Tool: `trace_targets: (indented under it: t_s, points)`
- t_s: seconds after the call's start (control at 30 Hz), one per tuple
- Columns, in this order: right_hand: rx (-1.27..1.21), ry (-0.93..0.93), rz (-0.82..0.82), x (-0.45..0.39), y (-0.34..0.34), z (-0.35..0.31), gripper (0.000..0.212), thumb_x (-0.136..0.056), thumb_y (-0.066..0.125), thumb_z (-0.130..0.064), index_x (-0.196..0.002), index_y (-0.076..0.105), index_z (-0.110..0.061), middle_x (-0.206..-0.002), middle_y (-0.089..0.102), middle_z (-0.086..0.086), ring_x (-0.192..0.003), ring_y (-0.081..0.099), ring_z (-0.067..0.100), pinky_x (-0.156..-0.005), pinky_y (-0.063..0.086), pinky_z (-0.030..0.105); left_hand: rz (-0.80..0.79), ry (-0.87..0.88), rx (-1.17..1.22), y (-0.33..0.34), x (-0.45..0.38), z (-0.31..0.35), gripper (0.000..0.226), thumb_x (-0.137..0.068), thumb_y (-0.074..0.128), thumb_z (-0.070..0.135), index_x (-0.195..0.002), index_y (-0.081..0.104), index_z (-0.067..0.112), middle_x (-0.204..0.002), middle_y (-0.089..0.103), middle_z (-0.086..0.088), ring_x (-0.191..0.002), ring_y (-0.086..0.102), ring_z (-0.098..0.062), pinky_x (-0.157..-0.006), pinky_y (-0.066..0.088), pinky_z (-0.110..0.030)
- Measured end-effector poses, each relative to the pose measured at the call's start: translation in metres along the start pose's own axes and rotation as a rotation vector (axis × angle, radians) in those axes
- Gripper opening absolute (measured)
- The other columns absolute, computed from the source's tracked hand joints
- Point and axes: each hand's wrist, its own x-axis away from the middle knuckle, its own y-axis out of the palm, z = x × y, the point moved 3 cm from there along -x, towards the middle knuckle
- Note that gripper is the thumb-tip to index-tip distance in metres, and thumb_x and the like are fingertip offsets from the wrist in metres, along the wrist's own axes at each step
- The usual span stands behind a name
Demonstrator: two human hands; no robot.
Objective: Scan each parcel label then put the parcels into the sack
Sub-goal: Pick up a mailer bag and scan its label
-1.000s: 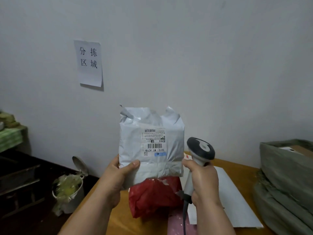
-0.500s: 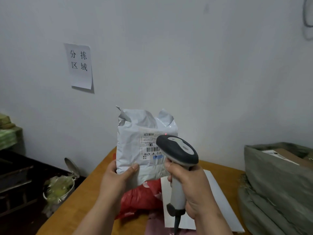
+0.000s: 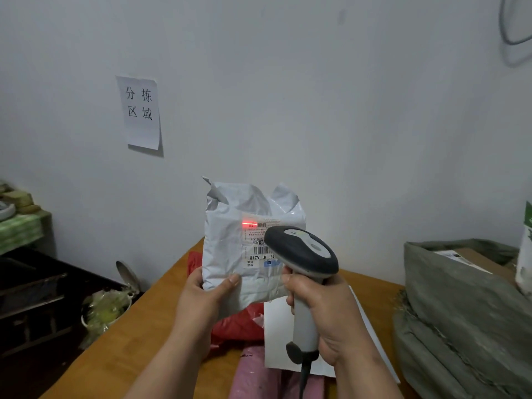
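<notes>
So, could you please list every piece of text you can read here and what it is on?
"分拣区域": white paper sheet taped to the wall.
"M1 A21B", upside down: shipping label on the white plastic mailer parcel.
The label's other print and barcode digits: too small to read.
Label on the cardboard box in the grey-green woven sack: blurred.

- My left hand [image 3: 205, 295] is bare: no glove, no ring, no watch or strap at the wrist.
- My left forearm [image 3: 161, 367] is bare all the way down to the bottom edge of the view; no sleeve or cuff shows on it.
- My left thumbnail [image 3: 234, 279] is short and plain, without polish.
- My right hand [image 3: 325, 315] is bare too, with nothing on its fingers or wrist.
- My right forearm [image 3: 371, 381] is uncovered as far as the lower edge of the view.
- Nothing more of me shows than these two hands and forearms.
</notes>
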Motion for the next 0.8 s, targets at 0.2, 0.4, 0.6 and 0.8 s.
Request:
trace_targets:
  t_s: [0.2, 0.4, 0.6, 0.8]
  points:
    - [-0.032, 0.002, -0.025, 0.011, -0.009, 0.001, 0.006, -0.076, 0.079, -0.011, -0.075, 0.079, -0.017, -0.064, 0.066, 0.004, -0.055, 0.059, 0.01, -0.053, 0.049, 0.025, -0.002, 0.006, -0.003, 0.006, 0.019, 0.0, 0.038, -0.075, 0.083, 0.013, -0.108, 0.067, 0.019, -0.093, 0.078, 0.0, -0.077, 0.075, -0.02, -0.058, 0.06, -0.033]
    - [0.07, -0.007, -0.017, 0.026, -0.017, -0.004, 0.004, -0.075, 0.077, -0.019, -0.077, 0.075, -0.022, -0.06, 0.064, -0.001, -0.058, 0.06, 0.004, -0.06, 0.049, 0.027, -0.024, -0.01, -0.028, 0.009, 0.028, -0.002, 0.04, -0.073, 0.084, 0.018, -0.109, 0.067, 0.022, -0.097, 0.077, -0.002, -0.087, 0.075, -0.027, -0.07, 0.062, -0.041]
    - [0.07, 0.026, 0.208, 0.036, -0.039, 0.004, 0.006, -0.08, 0.078, -0.017, -0.076, 0.073, -0.02, -0.061, 0.069, -0.009, -0.059, 0.063, -0.003, -0.052, 0.047, 0.013, -0.123, -0.079, -0.024, 0.026, 0.028, -0.006, 0.051, -0.06, 0.084, 0.025, -0.108, 0.067, 0.02, -0.1, 0.077, -0.007, -0.092, 0.073, -0.035, -0.079, 0.059, -0.049]
    - [-0.001, 0.058, 0.45, 0.06, -0.076, 0.015, 0.012, -0.075, 0.081, -0.014, -0.081, 0.071, -0.017, -0.055, 0.066, -0.014, -0.052, 0.061, -0.006, -0.043, 0.041, 0.006, -0.264, -0.103, -0.015, 0.057, 0.041, -0.021, 0.046, -0.066, 0.081, 0.021, -0.109, 0.069, 0.014, -0.104, 0.076, -0.011, -0.098, 0.072, -0.038, -0.093, 0.053, -0.059]
